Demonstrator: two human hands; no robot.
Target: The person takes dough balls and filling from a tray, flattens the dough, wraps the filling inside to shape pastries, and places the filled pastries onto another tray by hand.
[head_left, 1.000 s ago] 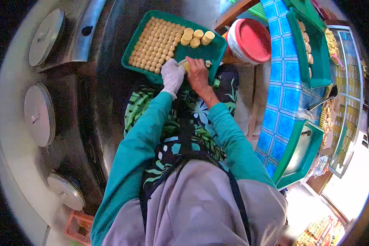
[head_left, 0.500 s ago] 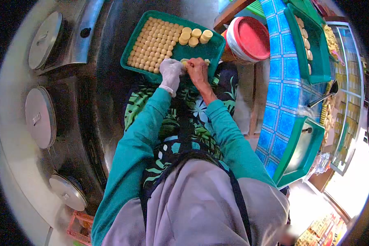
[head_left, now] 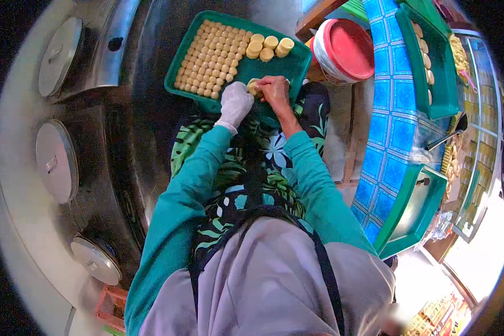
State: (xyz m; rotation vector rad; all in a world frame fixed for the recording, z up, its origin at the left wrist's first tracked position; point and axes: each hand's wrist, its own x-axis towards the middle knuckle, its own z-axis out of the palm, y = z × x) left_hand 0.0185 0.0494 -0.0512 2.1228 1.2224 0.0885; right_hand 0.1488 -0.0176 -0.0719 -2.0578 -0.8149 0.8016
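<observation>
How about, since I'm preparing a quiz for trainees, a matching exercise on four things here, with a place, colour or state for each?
Column one
1. Left hand
2. Right hand
3. Bucket lid
4. Small rounded pieces

Column two
A. Red
B. Bare, fingers on a pale disc
C. Packed in close rows in a green tray
D. Gloved in white

Right pairs: 1-D, 2-B, 3-A, 4-C

Yellow printed sheet (head_left: 435, 318), letters "BA", rest unclear
</observation>
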